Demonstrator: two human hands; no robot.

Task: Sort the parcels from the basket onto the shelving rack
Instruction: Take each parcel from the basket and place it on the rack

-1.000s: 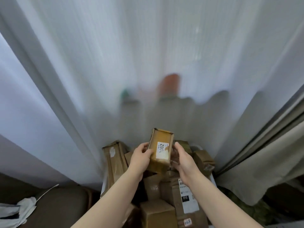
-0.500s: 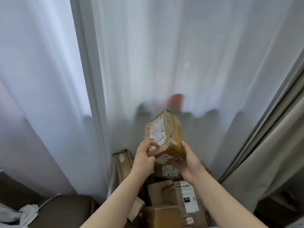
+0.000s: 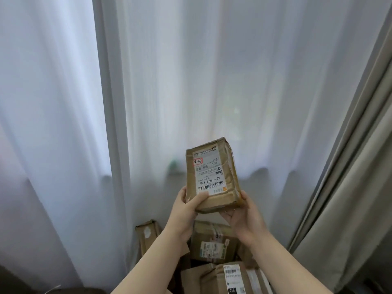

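A brown parcel (image 3: 213, 177) is held upright above the pile of parcels (image 3: 212, 245). The left hand (image 3: 184, 211) grips its lower left edge, thumb on the label; the right hand (image 3: 246, 219) cups its lower right corner from beneath.

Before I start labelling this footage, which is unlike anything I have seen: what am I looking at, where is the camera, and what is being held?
There is no machine here. A person wears a camera on the head, looking forward and down, so you see their own bare arms. The left hand and right hand hold a brown parcel upright by its lower end, with its white shipping label facing the camera. Below it, more parcels lie in a pile. Behind hangs a white sheer curtain, with a beige curtain at the right.
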